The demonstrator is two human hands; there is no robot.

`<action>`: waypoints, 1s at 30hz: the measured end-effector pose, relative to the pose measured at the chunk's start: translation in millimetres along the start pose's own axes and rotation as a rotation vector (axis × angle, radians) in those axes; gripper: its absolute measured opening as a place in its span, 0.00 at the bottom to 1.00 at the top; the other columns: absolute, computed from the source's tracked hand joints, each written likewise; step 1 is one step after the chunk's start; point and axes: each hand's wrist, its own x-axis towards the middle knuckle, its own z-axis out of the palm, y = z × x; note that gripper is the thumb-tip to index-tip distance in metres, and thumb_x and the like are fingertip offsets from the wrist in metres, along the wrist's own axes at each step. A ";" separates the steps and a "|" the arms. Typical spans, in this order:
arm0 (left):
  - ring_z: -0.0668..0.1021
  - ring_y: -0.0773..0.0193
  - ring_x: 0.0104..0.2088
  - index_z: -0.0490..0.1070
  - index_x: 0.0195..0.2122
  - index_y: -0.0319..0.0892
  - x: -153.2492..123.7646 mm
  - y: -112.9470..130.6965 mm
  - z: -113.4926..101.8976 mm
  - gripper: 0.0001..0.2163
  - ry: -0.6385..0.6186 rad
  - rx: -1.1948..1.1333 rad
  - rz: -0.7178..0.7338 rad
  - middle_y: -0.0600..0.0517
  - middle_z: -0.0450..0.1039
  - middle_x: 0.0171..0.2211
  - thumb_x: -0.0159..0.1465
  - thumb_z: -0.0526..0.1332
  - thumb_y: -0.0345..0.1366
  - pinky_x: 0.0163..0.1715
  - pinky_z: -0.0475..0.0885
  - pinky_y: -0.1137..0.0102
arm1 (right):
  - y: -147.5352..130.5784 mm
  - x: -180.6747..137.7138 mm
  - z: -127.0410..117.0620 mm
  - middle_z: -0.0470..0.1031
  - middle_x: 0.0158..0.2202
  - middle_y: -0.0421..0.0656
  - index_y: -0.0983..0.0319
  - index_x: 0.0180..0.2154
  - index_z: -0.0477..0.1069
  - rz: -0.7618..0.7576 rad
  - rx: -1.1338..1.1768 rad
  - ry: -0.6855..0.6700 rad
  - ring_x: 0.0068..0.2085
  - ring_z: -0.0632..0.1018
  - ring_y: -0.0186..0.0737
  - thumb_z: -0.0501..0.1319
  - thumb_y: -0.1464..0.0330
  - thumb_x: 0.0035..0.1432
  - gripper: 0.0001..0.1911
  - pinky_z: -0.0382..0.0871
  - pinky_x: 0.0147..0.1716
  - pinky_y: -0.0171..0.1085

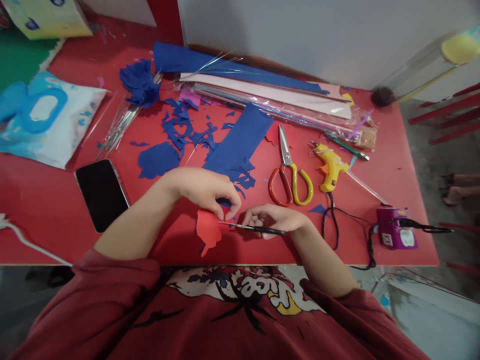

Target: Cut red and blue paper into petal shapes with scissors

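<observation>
My left hand (208, 190) pinches a red paper cut-out (207, 230) just above the red table's (45, 205) front edge. Its fingers are closed on the paper's upper right corner, with a bit of blue paper under them. My right hand (272, 219) is closed around a thin black-handled tool with a metal tip (255, 229), held level. The tip points left and meets the red paper by my left fingertips.
A black phone (102, 193) lies at left. Orange-and-yellow scissors (289, 172), a yellow glue gun (330, 167) with its cord and a purple box (396, 231) lie at right. A blue paper strip (240, 142), blue scraps, a blue paper flower (140, 82) and paper rolls lie behind.
</observation>
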 end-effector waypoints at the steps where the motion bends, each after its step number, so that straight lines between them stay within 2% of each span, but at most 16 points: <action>1: 0.71 0.71 0.26 0.71 0.27 0.42 0.3 0.1 0.1 0.07 0.002 0.004 0.000 0.57 0.74 0.26 0.55 0.59 0.22 0.28 0.61 0.78 | 0.0 -0.1 0.1 0.67 0.27 0.37 0.71 0.41 0.67 0.004 -0.001 0.001 0.25 0.66 0.24 0.70 0.61 0.42 0.28 0.60 0.22 0.26; 14: 0.71 0.71 0.27 0.71 0.27 0.42 0.4 2.0 -2.0 0.06 -0.003 -0.010 -0.025 0.57 0.74 0.26 0.55 0.59 0.23 0.29 0.61 0.79 | 0.6 0.3 0.1 0.67 0.27 0.38 0.72 0.41 0.67 -0.004 -0.018 0.005 0.24 0.66 0.23 0.69 0.58 0.43 0.29 0.60 0.21 0.25; 21: 0.71 0.70 0.26 0.71 0.26 0.43 -0.2 -0.5 -1.2 0.07 0.018 -0.023 0.007 0.56 0.74 0.26 0.55 0.58 0.24 0.29 0.62 0.78 | 1.4 0.6 0.0 0.68 0.27 0.38 0.70 0.40 0.68 -0.013 -0.025 0.014 0.24 0.67 0.23 0.69 0.59 0.43 0.27 0.62 0.20 0.25; 27: 0.71 0.69 0.26 0.72 0.25 0.43 0.3 0.9 -1.9 0.07 0.026 -0.050 0.004 0.56 0.74 0.25 0.55 0.58 0.24 0.28 0.62 0.78 | -0.1 0.5 0.5 0.67 0.22 0.35 0.71 0.40 0.68 -0.018 -0.005 0.011 0.22 0.67 0.23 0.69 0.59 0.44 0.26 0.60 0.18 0.24; 30: 0.71 0.69 0.26 0.72 0.24 0.43 0.5 1.6 -1.6 0.08 0.024 -0.054 -0.004 0.56 0.74 0.24 0.54 0.58 0.24 0.28 0.61 0.78 | 0.1 0.4 0.6 0.68 0.23 0.35 0.70 0.39 0.68 -0.008 -0.016 0.027 0.22 0.67 0.23 0.70 0.59 0.42 0.26 0.60 0.18 0.24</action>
